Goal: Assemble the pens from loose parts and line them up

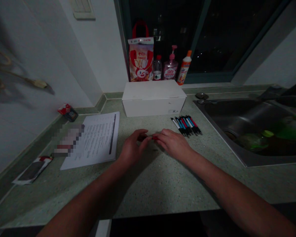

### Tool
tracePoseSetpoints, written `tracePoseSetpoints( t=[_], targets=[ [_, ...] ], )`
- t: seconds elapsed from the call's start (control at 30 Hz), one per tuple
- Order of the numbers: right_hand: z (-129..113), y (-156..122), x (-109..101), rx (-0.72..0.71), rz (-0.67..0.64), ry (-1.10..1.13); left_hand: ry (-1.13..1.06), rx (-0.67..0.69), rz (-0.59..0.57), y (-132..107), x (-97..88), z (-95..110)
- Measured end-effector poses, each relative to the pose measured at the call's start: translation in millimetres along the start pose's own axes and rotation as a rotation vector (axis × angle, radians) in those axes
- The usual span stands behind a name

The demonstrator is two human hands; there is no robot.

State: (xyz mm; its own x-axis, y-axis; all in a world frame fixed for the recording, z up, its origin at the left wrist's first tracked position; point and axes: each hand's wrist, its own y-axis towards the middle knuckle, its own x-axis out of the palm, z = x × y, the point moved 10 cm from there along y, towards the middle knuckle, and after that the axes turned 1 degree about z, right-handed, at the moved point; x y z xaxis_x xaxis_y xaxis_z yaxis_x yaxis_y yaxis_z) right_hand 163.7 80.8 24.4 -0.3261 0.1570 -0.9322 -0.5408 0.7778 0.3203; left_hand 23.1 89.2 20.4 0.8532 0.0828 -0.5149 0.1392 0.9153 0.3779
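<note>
Both my hands meet at the middle of the green speckled counter point(162, 184). My left hand point(132, 148) and my right hand point(171, 142) are closed in a pinch on the two ends of a red pen point(150, 137) held level between them. Most of the pen is hidden by my fingers. A row of several pens point(186, 125) with blue, red and black parts lies just behind my right hand, apart from it. A white cardboard box point(153, 97) stands behind both hands.
A printed paper sheet point(96, 140) lies left of my left hand. A steel sink point(251, 128) with green things in it fills the right. A red bag point(141, 59) and bottles point(170, 67) stand on the window sill. A small red packet point(67, 112) sits by the left wall.
</note>
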Motion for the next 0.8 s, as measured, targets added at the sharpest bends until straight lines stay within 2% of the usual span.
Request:
tracePoseSetpoints(
  t=[0.13, 0.3, 0.4, 0.53, 0.67, 0.8],
  targets=[
    [0.5, 0.1, 0.7, 0.014, -0.014, -0.006, 0.004, 0.037, -0.019, 0.8, 0.9, 4.5],
    [1.4, 0.7, 1.9, 0.014, -0.025, 0.009, -0.003, -0.044, -0.045, 1.4, 2.8, -3.9],
    [1.4, 0.8, 1.8, 0.008, -0.020, 0.009, -0.009, -0.018, -0.049, 1.6, 4.1, -2.8],
    [1.2, 0.7, 0.7, 0.005, -0.011, 0.001, -0.020, -0.050, -0.046, 1.0, 5.1, -7.6],
    [0.8, 0.2, 0.1, -0.001, -0.008, -0.003, -0.035, 0.002, -0.043, 1.0, 4.4, -3.1],
    [0.6, -0.4, -0.6, -0.010, 0.007, -0.004, -0.018, -0.046, -0.069, 1.6, 5.1, -6.4]
  ],
)
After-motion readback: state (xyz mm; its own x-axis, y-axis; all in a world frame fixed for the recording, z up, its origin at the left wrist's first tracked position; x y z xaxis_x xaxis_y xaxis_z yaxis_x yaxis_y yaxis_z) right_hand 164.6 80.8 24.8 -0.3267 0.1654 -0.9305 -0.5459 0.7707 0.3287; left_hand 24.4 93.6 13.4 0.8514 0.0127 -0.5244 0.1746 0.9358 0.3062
